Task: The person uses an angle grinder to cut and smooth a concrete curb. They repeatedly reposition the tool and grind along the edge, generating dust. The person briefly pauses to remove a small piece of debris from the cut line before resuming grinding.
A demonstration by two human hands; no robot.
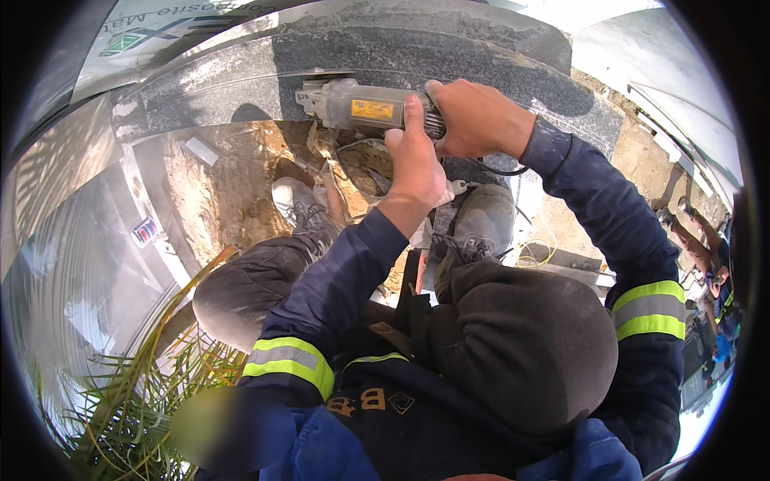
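Observation:
An angle grinder (370,107) with a dusty grey body and a yellow label lies sideways over a curved, speckled grey stone slab (216,90). Its thin disc (327,74) shows nearly edge-on at the slab, beside a pale line along the stone. My right hand (483,119) is closed around the grinder's rear end. My left hand (415,160) is closed on the near side of the body, thumb up across it; its other fingers are partly hidden. A dark power cord (504,170) hangs below my right hand.
My shoes (298,202) stand on broken sandy ground (196,188) below the slab. A small pale offcut (200,151) lies at the left. Palm leaves (152,393) reach in at lower left. A yellow cable (541,255) loops at right. Other people (718,272) are at the far right.

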